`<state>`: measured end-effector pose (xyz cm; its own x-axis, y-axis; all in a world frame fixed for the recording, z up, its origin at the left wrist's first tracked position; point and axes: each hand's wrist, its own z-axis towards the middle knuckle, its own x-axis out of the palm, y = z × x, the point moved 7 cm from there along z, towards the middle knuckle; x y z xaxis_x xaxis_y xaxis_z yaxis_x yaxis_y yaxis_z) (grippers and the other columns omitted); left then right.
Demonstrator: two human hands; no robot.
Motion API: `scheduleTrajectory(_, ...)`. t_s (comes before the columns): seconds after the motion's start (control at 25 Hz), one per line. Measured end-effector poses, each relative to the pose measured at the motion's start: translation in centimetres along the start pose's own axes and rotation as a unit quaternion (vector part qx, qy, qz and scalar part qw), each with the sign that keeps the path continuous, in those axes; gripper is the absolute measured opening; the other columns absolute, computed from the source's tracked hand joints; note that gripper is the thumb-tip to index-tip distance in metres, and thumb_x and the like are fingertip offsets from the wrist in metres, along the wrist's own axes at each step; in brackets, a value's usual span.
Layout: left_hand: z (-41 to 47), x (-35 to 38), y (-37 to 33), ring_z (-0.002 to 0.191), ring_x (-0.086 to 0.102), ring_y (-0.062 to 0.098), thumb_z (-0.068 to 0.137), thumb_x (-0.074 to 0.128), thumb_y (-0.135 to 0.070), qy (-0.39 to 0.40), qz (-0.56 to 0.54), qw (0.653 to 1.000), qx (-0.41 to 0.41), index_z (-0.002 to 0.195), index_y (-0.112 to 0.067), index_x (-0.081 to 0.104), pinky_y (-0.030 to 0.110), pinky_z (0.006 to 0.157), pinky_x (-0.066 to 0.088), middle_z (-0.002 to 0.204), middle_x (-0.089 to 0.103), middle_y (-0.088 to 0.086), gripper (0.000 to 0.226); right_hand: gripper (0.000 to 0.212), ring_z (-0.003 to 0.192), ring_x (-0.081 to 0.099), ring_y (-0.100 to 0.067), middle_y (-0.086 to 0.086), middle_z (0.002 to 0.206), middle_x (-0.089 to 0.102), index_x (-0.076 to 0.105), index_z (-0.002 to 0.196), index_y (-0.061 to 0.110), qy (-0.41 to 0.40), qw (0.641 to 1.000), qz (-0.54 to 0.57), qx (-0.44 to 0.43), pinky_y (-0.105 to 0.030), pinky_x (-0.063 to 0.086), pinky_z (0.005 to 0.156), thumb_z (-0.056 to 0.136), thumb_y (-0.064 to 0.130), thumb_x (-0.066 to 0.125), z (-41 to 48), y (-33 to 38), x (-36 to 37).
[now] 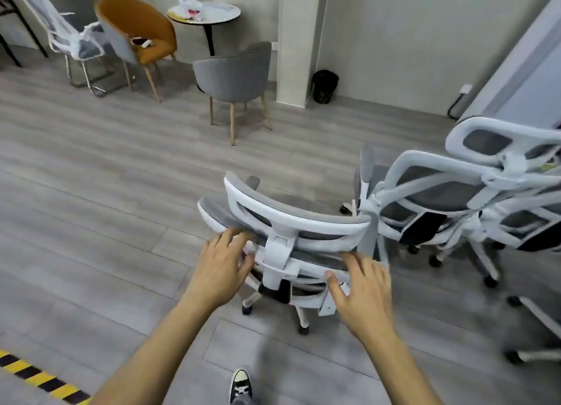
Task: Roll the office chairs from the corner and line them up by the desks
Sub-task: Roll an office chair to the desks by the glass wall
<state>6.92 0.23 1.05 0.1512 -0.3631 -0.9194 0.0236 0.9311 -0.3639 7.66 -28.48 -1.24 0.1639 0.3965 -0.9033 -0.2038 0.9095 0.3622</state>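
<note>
The fingers [239, 236] of the left hand [223, 268] lie spread and almost straight on the top edge of the backrest of the nearest office chair [303, 219]. They are released, not closed around it, and the thumb points to the white bracket in the middle. The fingers [353, 260] of the right hand [362, 295] are also stretched and spread. They rest on the same edge further right, with the thumb held apart lower on the frame. Both hands are a little blurred, so I cannot tell how hard they press. This chair has a white frame, grey mesh and a headrest. It stands on the grey plank floor [91, 192] directly in front of the person, with its back to the camera and its castors on the floor. Just beside it on the right are 2 more office chairs [440, 189] of the same kind, very close to each other; I cannot tell whether the first chair touches them. Below, between the forearms, a black-and-white shoe [241, 386] shows. Well apart, near the far wall, stand a grey armchair [233, 73], an orange armchair [142, 24], a small round desk [224, 14] and a chair wrapped in plastic [60, 34]. A black bin [325, 85] stands beside the pillar, and yellow-black tape [39, 377] crosses the lower left corner.
</note>
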Motion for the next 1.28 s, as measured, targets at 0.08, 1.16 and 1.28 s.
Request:
scheduleTrajectory(0.08,1.9,1.5,2.3,0.13,0.048,0.03,0.089,0.031,-0.05,0.04,0.016,0.999,-0.021,0.129,-0.025,0.056,0.044,0.103,0.04,0.136,0.055,-0.002,0.053,0.051,0.117,0.053,-0.027,0.0,0.122,0.06,0.059,0.123,0.023,0.021,0.999,-0.027,0.01,-0.043,0.03,0.112,0.094,0.061,0.041,0.5,-0.2,2.0)
scheduleTrajectory(1.16,-31.9,5.0,-14.1,0.109,0.052,0.027,0.092,0.043,-0.064,-0.139,0.074,0.873,-0.462,0.121,-0.03,0.061,0.044,0.09,0.05,0.121,0.061,-0.002,0.049,0.056,0.13,0.046,-0.024,0.001,0.127,0.053,0.059,0.124,0.02,0.197,0.819,0.113,-0.527,-0.054,0.018,0.122,0.091,0.064,0.053,-2.2,-0.3,3.0)
scheduleTrajectory(1.28,-39.1,4.9,-16.6,0.116,0.05,0.026,0.094,0.043,-0.064,-0.168,0.099,0.843,-0.502,0.129,-0.033,0.056,0.044,0.092,0.051,0.132,0.057,-0.003,0.048,0.057,0.13,0.045,-0.025,0.001,0.128,0.054,0.06,0.124,0.02,0.216,0.783,0.13,-0.569,-0.053,0.018,0.123,0.09,0.065,0.051,-7.6,2.6,2.5)
